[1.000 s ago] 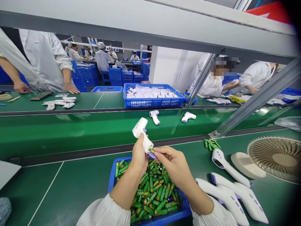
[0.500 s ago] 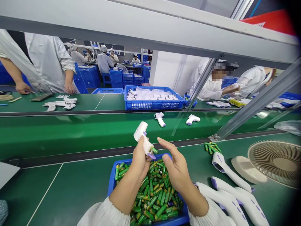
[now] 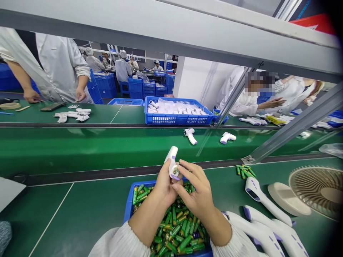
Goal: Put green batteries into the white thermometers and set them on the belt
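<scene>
Head view: the fingers of the left hand [image 3: 163, 185] curl around the handle of a glossy white, gun-shaped plastic device [image 3: 172, 157], gripping it with its rounded head pointing up and away. The handle's open round end faces the wearer; green-and-gold battery ends [image 3: 175, 171] show inside, and a purple flap [image 3: 175, 177] hangs at its lower edge. The right hand [image 3: 197, 189] has its fingers slightly spread and its thumb apart, tips right by that opening; whether they touch it cannot be told. Below the fingers sits a blue plastic bin [image 3: 129, 205] full of green-and-gold cylindrical batteries [image 3: 184, 242]. Beyond the fingertips, two white-and-purple devices [image 3: 190, 136] lie on a shiny green belt [image 3: 107, 146], with a blue slatted crate [image 3: 179, 119] farther off.
</scene>
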The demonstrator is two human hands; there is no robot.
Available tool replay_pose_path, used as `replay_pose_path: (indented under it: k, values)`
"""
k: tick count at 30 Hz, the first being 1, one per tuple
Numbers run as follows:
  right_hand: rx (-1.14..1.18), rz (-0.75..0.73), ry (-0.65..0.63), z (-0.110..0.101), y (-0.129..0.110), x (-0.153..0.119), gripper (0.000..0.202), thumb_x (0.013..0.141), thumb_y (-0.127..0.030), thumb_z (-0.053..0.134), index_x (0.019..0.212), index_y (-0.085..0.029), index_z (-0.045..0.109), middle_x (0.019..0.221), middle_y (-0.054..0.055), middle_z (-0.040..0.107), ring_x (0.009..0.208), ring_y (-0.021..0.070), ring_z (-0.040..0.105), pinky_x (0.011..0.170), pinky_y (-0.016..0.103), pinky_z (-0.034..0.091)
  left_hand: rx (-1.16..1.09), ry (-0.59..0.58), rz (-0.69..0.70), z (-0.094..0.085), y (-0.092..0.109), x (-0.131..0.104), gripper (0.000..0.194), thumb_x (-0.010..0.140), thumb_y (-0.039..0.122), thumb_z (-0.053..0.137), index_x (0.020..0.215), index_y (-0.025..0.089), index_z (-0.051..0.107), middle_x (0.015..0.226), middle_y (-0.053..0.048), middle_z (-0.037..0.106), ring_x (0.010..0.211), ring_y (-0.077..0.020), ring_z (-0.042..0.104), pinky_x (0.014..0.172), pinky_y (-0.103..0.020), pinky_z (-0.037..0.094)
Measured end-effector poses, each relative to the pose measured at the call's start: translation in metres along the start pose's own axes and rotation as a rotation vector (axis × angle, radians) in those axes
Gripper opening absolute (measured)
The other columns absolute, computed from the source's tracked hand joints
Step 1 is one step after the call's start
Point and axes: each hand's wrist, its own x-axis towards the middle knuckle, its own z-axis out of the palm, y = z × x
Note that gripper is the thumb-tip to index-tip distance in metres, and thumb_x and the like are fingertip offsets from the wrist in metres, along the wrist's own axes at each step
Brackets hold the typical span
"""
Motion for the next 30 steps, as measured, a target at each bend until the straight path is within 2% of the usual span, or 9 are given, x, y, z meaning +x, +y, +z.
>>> replay_pose_path:
  k: [3,5,8,11,16,21,24,27,30]
  values:
    - [-0.174,0.012,-0.041,0.0,-0.002,-0.003,0.054,0.08,-0.039,0.072,0.13,-0.025,0.057,0.133,0.012,0.057,0.112,0.0332,0.057,0.088,0.05,0.048,0.059,0.001,-0.008,-0.001,0.002,0.0,0.034,0.095,0.041,0.045,0.075,0.014,0.051,0.045,0.006,0.033,0.031,-0.0025,0.023,0.03,-0.013,0.016]
    - [-0.149,0.011,-0.015,0.001,-0.003,-0.004,0.059,0.08,-0.039,0.071,0.134,-0.023,0.053,0.132,0.013,0.057,0.112,0.0326,0.057,0.088,0.049,0.049,0.088,-0.012,0.025,-0.001,0.001,0.0,0.034,0.095,0.041,0.045,0.075,0.014,0.051,0.045,0.006,0.035,0.032,-0.0028,0.024,0.031,-0.013,0.016]
    - [0.041,0.024,0.056,0.004,-0.001,-0.004,0.045,0.085,-0.025,0.068,0.129,-0.026,0.057,0.122,0.009,0.064,0.109,0.0255,0.061,0.088,0.042,0.051,0.105,-0.017,0.075,-0.001,-0.001,-0.001,0.032,0.094,0.04,0.046,0.077,0.014,0.052,0.048,0.005,0.039,0.033,-0.003,0.027,0.032,-0.013,0.017]
    - [0.258,0.196,0.092,0.005,0.004,-0.003,0.026,0.089,-0.015,0.061,0.11,-0.03,0.067,0.109,0.004,0.069,0.102,0.0193,0.064,0.088,0.036,0.052,0.206,-0.013,0.089,0.002,-0.006,-0.004,0.036,0.096,0.039,0.043,0.071,0.014,0.051,0.043,0.006,0.031,0.032,-0.003,0.024,0.032,-0.013,0.015]
    - [0.639,0.448,0.039,0.007,0.01,-0.005,0.014,0.087,-0.02,0.064,0.094,-0.029,0.073,0.108,0.004,0.07,0.102,0.0197,0.065,0.088,0.036,0.054,0.296,0.06,0.246,0.007,-0.018,-0.012,0.03,0.092,0.037,0.047,0.071,0.015,0.049,0.044,0.007,0.032,0.032,-0.0032,0.022,0.031,-0.014,0.015]
    - [0.673,0.513,0.017,0.006,0.005,-0.006,0.012,0.087,-0.026,0.065,0.095,-0.025,0.074,0.115,0.007,0.069,0.11,0.0229,0.063,0.094,0.04,0.052,0.419,0.094,0.302,0.009,-0.011,-0.011,0.029,0.081,0.042,0.059,0.074,0.016,0.049,0.049,0.006,0.037,0.033,-0.004,0.026,0.032,-0.016,0.016]
    - [0.48,0.54,0.027,-0.022,0.011,-0.013,0.024,0.092,-0.031,0.057,0.112,-0.025,0.069,0.117,0.007,0.068,0.106,0.0217,0.064,0.093,0.041,0.052,0.724,0.139,0.318,0.008,0.024,0.015,0.032,0.076,0.046,0.064,0.073,0.018,0.049,0.049,0.005,0.04,0.034,-0.0052,0.027,0.035,-0.018,0.014]
    - [0.188,0.578,0.086,-0.077,0.025,-0.038,0.024,0.094,-0.033,0.053,0.11,-0.023,0.068,0.104,0.007,0.071,0.092,0.0204,0.067,0.08,0.036,0.055,1.199,0.358,0.474,0.005,0.074,0.06,0.032,0.074,0.045,0.067,0.074,0.017,0.054,0.052,0.0,0.047,0.042,-0.0117,0.04,0.04,-0.022,0.022]
    - [-0.138,0.578,-0.139,-0.132,0.032,-0.078,0.021,0.092,-0.033,0.053,0.102,-0.022,0.069,0.095,0.007,0.072,0.083,0.0215,0.067,0.068,0.033,0.055,1.412,0.58,0.609,-0.004,0.112,0.098,0.024,0.073,0.034,0.068,0.079,0.015,0.055,0.071,-0.01,0.059,0.075,-0.0276,0.06,0.058,-0.031,0.039]
